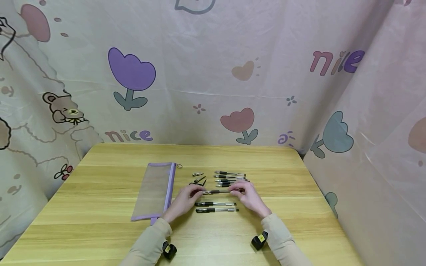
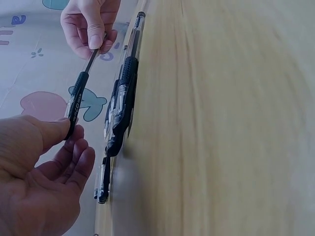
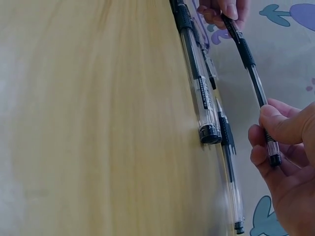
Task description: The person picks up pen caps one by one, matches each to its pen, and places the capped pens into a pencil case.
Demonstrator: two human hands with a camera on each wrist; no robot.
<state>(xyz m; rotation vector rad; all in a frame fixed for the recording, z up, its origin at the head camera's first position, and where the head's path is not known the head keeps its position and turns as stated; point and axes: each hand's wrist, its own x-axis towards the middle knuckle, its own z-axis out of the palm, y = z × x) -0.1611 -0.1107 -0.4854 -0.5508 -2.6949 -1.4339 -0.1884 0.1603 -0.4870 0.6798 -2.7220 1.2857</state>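
Wooden table (image 1: 100,221), pen (image 1: 217,191) held between left hand (image 1: 186,201), right hand (image 1: 249,197)

Two pens (image 1: 215,207) are lying just in front of both hands, blocking a straight pull toward the body. A cluster of pens (image 1: 230,178) and loose caps (image 1: 199,178) is crowding the far side. The mesh pouch (image 1: 156,190) is bordering the left. Bare table (image 1: 299,207) is lying open to the right.
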